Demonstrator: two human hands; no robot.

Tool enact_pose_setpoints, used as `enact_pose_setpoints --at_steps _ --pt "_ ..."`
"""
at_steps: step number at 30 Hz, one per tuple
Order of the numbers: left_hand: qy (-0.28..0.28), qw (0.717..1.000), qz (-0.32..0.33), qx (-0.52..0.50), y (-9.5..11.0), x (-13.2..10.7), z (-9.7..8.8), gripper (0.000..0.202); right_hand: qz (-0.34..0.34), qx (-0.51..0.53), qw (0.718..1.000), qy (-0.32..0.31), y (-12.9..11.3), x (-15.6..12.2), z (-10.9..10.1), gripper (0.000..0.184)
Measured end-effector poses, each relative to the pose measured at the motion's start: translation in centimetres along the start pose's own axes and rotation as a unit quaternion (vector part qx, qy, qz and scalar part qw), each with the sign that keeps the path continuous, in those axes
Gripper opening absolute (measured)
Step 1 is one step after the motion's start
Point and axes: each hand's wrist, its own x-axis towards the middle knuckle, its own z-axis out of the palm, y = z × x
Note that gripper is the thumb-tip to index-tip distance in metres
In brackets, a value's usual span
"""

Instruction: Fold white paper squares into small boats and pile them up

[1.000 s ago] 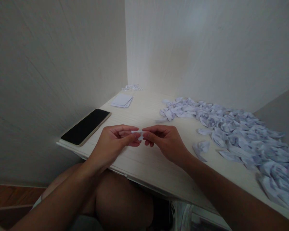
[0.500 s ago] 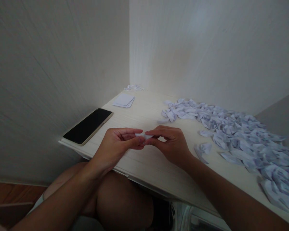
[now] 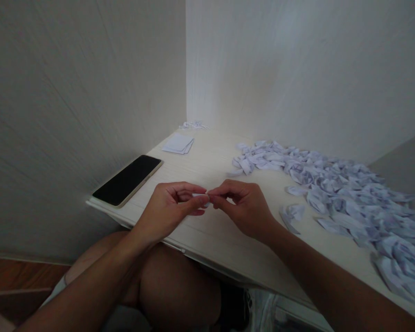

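Over the front part of the white table, my left hand [image 3: 174,203] pinches a small folded piece of white paper [image 3: 204,198] between thumb and fingers. Most of the paper is hidden by the fingertips. My right hand [image 3: 240,203] meets it from the other side, thumb and forefinger closed on the paper's right end. Both hands' fingertips nearly touch. Right of my right hand lies a single folded paper piece [image 3: 292,216], apart from a large heap of similar folded white papers [image 3: 349,198].
A phone [image 3: 127,180] with a dark screen lies at the table's left edge. Behind it is a small stack of flat white paper sheets [image 3: 178,143], and small paper bits [image 3: 193,125] sit in the far corner. Walls [image 3: 90,92] border the table at left and back.
My right thumb and forefinger have drawn closer together at the paper's edge, and less of the paper shows between the hands. My left hand has barely moved.
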Motion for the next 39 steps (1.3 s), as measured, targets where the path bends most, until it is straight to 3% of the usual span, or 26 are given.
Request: enact_pose_setpoints --at_steps 6,10,15,22,29,39 --pt "-0.024 0.998 0.004 0.065 0.4 0.3 -0.1 0.018 0.032 0.002 0.999 -0.013 -0.4 -0.3 0.3 0.010" --pt "-0.015 0.999 0.015 0.049 0.2 0.4 0.0 0.019 0.076 0.083 0.993 -0.024 0.1 0.0 0.1 0.015" --pt "-0.054 0.998 0.017 -0.031 -0.2 0.2 -0.4 0.034 0.135 0.243 0.960 -0.023 0.9 0.6 -0.4 0.020" --pt "-0.030 0.995 0.047 -0.080 -0.3 0.3 -0.5 0.030 0.197 0.390 0.899 -0.033 1.2 0.6 -0.3 0.022" --pt "0.020 0.991 0.089 -0.099 -0.3 0.6 0.2 0.017 0.223 0.413 0.882 -0.040 1.2 0.5 -0.1 0.021" --pt "0.021 0.992 0.096 -0.084 -0.4 0.7 0.5 0.019 0.220 0.452 0.862 -0.064 1.1 0.4 -0.1 0.019"
